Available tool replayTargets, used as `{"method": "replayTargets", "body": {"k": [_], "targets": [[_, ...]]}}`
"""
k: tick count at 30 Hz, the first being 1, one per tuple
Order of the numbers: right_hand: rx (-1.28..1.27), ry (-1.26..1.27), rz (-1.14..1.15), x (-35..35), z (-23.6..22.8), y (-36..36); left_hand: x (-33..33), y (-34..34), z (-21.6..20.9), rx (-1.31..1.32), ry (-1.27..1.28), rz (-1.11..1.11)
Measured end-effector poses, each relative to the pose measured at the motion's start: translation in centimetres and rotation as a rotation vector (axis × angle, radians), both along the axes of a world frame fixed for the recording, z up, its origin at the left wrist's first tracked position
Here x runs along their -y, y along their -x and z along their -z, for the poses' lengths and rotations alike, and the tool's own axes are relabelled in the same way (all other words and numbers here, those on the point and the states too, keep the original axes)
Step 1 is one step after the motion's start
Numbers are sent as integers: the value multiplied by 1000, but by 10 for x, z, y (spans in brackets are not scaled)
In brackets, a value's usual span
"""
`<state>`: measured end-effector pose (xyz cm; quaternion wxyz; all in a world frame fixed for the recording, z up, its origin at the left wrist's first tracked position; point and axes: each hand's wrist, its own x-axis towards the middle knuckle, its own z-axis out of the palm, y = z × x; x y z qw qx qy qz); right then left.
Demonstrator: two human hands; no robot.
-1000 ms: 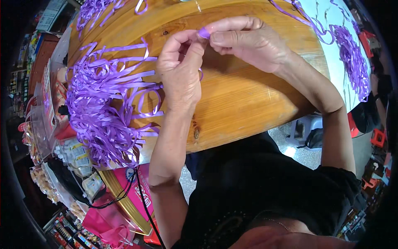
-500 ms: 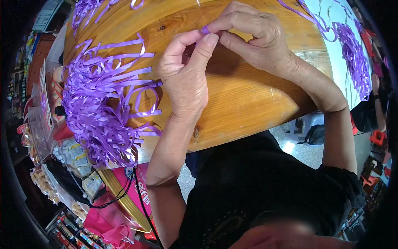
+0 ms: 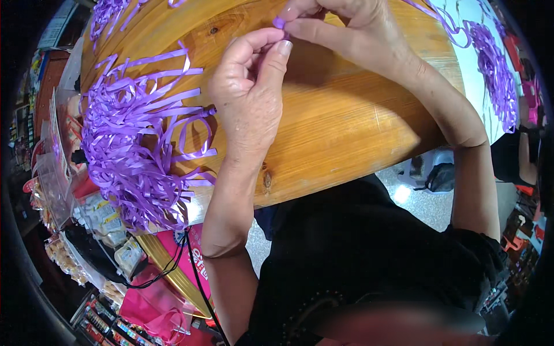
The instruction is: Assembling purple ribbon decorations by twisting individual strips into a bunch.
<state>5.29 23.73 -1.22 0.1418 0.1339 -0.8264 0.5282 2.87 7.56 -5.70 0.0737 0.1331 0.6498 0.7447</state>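
Note:
A small folded bit of purple ribbon [image 3: 279, 23] shows between my two hands, above the table's far part. My left hand [image 3: 249, 95] pinches its lower end between thumb and forefinger, with the other fingers curled in. From the right, my right hand [image 3: 360, 43] grips the same ribbon between thumb and fingertips; the upper edge of the picture cuts off part of this hand. How the ribbon is folded is mostly hidden by the fingers. To the left of my left hand lies a big tangled heap of purple ribbons [image 3: 130, 132], several ends pointing towards my wrist.
The wooden table [image 3: 329, 132] has a curved edge. More ribbon [image 3: 107, 20] lies at the far left, and another ribbon bunch [image 3: 493, 75] rests on a white surface [image 3: 470, 101] at right. Packaged goods [image 3: 104, 219] and a black cable [image 3: 199, 277] are by the near left edge.
Both hands have shifted slightly away from me and to the left with the ribbon. My right hand has turned, and its thumb now lies along the ribbon.

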Motion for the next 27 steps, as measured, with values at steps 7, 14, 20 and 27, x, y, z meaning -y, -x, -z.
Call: {"method": "replayTargets", "body": {"k": [7, 14, 20, 27], "targets": [[-413, -505, 107, -20, 17, 13, 10, 16, 3, -542, 450, -177], [-526, -654, -47, -21, 4, 2, 12, 21, 1, -708, 558, -135], [352, 84, -271, -17, -4, -1, 13, 28, 0, -507, 305, -47], [532, 734, -285, -7, 21, 10, 3, 16, 1, 338, -297, 130]]}}
